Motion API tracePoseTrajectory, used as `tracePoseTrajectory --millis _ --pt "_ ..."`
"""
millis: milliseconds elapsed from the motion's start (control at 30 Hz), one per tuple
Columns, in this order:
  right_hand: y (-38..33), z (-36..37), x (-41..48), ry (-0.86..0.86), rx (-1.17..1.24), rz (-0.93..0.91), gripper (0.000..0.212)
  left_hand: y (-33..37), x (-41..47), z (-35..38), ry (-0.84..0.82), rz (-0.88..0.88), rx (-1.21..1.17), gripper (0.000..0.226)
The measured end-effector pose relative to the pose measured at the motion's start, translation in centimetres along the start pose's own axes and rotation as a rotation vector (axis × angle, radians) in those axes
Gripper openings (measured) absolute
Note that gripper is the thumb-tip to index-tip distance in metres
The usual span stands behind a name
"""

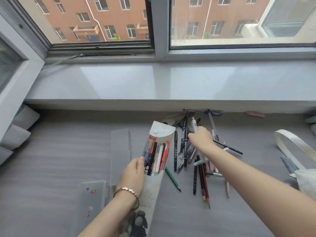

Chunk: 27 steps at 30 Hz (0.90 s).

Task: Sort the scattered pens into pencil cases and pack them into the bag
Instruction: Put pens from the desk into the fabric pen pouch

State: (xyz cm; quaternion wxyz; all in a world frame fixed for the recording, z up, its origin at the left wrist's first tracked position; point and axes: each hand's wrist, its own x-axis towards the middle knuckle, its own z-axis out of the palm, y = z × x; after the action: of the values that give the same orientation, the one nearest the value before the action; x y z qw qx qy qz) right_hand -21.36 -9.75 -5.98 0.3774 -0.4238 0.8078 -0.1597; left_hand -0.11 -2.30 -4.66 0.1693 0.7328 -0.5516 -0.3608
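Sorting partway: left hand (pixel 135 175) grips a part-filled pencil case (pixel 154 189), right hand (pixel 201 137) pinches a pale pen (pixel 194 123), many loose pens (pixel 201 168) under its fingers, tote bag (pixel 280 144) seemingly unpacked.

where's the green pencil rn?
Head view, lower centre: green pencil lies on the grey sheet between the pencil case the left hand holds and the loose pen pile.

The pencil case (pixel 154 189) in my left hand (pixel 132 175) is pale grey, printed with a dark brown figure. Its pens (pixel 157 156) are red, black and white. My bracelet (pixel 127 192) is rose gold. Just right of that hand lies a green pen (pixel 171 178), and by my right hand (pixel 201 139) are mostly black pens (pixel 183 134).
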Motion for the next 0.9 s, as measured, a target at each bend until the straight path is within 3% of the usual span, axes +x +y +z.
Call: tracePoseTrajectory --millis 67,200,300,400,500,600,667,833,900 --pt "0.0 0.2 -0.2 0.016 -0.135 -0.048 0.006 -0.2 0.3 0.1 -0.019 0.000 0.019 0.031" --pt "0.1 2.0 -0.7 0.035 -0.367 -0.170 0.029 -0.6 0.3 0.1 -0.019 -0.004 0.015 0.031" --pt "-0.1 2.8 -1.1 0.024 -0.377 -0.138 0.031 -0.8 -0.1 -0.2 -0.015 -0.005 0.020 0.033" --pt "-0.1 2.5 -1.4 0.016 -0.140 -0.065 0.029 -0.9 -0.7 -0.4 -0.017 0.004 0.030 0.035" --pt "-0.8 0.6 -2.4 -0.062 0.261 -0.048 0.017 -0.6 -1.3 -0.5 -0.035 0.015 0.037 0.035" --pt "-1.9 -2.2 -5.5 -0.135 0.828 -0.157 0.009 0.2 -2.0 -0.1 -0.090 0.033 0.067 0.037" --pt "-2.2 -3.2 -8.0 -0.126 1.060 -0.257 0.011 1.1 -2.5 0.4 -0.123 0.069 0.077 0.036" --pt "0.3 -1.7 -12.2 -0.043 1.009 -0.282 0.014 3.5 -5.1 1.6 -0.200 0.172 0.075 0.036" --pt "1.1 -1.3 -12.7 -0.078 1.121 -0.233 0.016 3.8 -5.8 1.9 -0.208 0.183 0.078 0.035"
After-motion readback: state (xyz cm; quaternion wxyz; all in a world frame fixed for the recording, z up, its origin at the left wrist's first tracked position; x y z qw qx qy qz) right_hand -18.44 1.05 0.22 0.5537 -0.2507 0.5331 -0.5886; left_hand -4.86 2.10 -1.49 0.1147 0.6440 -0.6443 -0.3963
